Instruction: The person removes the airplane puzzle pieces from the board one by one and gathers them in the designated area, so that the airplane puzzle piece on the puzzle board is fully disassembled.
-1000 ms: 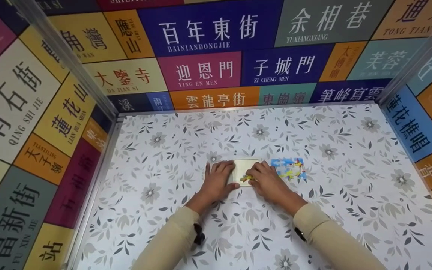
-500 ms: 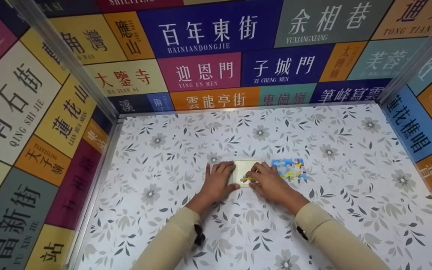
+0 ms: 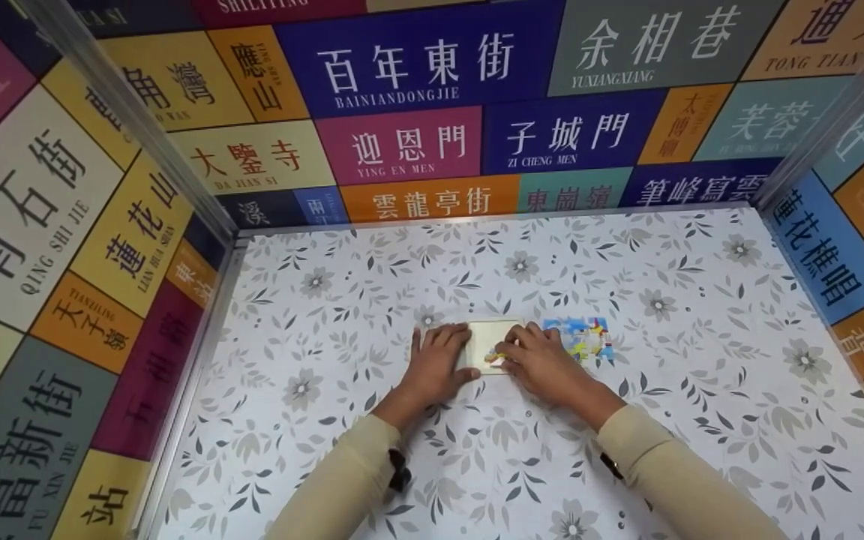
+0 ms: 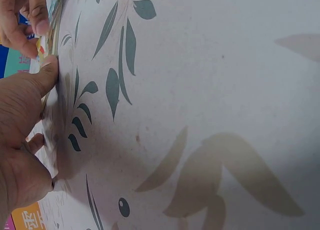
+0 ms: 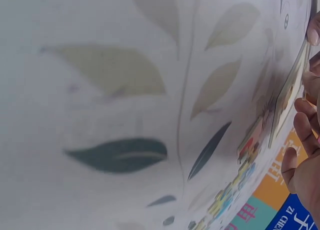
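Observation:
A shallow pale puzzle tray (image 3: 483,339) lies on the patterned tabletop in the head view. My left hand (image 3: 441,358) rests along its left side, fingers spread, fingertips at the far corner and thumb at the near one. Over the tray's right part, my right hand (image 3: 543,360) has curled fingers and pinches a small yellow-and-white jigsaw piece (image 3: 493,357) near the near edge. Its fingertips partly hide that piece. From the left wrist view, the left thumb (image 4: 49,70) presses at the tray's edge, close to the right hand's fingers (image 4: 37,20).
A patch of blue, yellow and red jigsaw pieces (image 3: 598,339) lies right of the tray, partly behind the right hand. Walls printed with coloured signs (image 3: 417,142) border the floral tabletop (image 3: 372,277) at the back and sides.
My right hand and forearm have shifted slightly right, and the small piece at its fingertips now shows more white and less yellow. The left hand and tray have stayed in place.

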A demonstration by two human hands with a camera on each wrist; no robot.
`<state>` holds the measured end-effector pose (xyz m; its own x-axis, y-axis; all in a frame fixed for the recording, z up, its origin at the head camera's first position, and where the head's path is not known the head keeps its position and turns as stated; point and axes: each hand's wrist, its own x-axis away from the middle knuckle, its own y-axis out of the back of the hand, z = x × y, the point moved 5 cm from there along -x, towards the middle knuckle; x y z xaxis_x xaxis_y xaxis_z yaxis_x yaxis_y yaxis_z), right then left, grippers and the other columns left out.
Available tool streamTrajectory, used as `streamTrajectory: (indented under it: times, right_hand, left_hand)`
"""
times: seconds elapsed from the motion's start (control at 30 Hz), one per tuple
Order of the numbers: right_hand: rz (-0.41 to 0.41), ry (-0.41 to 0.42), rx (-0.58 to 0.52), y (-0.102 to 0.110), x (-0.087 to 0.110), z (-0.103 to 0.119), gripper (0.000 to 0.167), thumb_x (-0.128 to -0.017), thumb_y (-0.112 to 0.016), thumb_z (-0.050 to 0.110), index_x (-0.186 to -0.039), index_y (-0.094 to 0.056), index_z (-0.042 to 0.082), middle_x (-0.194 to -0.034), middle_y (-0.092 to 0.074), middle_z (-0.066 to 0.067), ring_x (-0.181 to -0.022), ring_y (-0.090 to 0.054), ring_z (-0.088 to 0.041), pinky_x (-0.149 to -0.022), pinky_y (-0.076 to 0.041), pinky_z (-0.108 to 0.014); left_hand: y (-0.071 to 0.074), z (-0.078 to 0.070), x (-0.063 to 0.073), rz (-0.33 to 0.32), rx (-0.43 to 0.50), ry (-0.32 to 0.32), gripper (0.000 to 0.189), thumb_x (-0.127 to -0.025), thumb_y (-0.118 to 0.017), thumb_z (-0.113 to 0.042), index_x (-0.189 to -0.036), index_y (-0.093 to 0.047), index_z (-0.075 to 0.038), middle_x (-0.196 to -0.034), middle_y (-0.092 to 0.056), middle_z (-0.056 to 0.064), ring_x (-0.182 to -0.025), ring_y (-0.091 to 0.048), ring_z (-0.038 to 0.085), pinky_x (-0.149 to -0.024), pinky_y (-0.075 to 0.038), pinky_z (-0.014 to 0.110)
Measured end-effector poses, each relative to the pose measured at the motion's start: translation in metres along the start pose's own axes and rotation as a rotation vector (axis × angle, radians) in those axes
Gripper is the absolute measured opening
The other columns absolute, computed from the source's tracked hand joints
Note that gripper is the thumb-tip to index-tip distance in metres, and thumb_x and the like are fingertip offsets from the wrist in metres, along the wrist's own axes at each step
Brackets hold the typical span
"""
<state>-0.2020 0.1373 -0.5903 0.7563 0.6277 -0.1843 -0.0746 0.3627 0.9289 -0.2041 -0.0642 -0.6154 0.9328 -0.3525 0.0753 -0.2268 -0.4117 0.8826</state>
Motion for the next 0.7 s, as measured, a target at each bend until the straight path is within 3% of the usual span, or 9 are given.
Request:
streamTrajectory:
  times: [0.43, 0.57, 0.7]
  right_hand:
    - [-0.092, 0.022, 0.031, 0.017, 0.030, -0.020, 0.024, -0.104, -0.078, 0.017, -0.128, -0.078, 0.016, -0.121, -0.066, -0.007, -0.102, -0.055, -0.027, -0.081, -0.036, -0.045]
    - [-0.114, 0.028, 0.052, 0.021, 0.041, -0.025, 0.025, -0.102, -0.079, 0.014, -0.127, -0.079, 0.015, -0.121, -0.067, -0.007, -0.101, -0.056, -0.028, -0.082, -0.042, -0.052]
    - [-0.125, 0.026, 0.036, 0.026, 0.051, -0.031, 0.026, -0.100, -0.081, 0.013, -0.126, -0.079, 0.015, -0.121, -0.068, -0.008, -0.103, -0.055, -0.028, -0.082, -0.040, -0.055]
  left_hand:
    - [-0.001, 0.001, -0.001, 0.009, 0.003, 0.005, 0.071, -0.104, -0.074, -0.046, -0.164, -0.051, -0.017, -0.175, -0.044, 0.001, -0.162, -0.039, 0.032, -0.136, -0.013, 0.074]
    - [-0.003, 0.002, -0.001, 0.006, 0.006, -0.003, 0.072, -0.104, -0.075, -0.046, -0.165, -0.051, -0.016, -0.175, -0.044, 0.002, -0.162, -0.039, 0.032, -0.135, -0.013, 0.075]
    - [-0.002, 0.002, 0.000, 0.004, 0.020, -0.008, 0.070, -0.105, -0.074, -0.045, -0.164, -0.051, -0.016, -0.175, -0.044, 0.002, -0.161, -0.039, 0.032, -0.135, -0.013, 0.075]
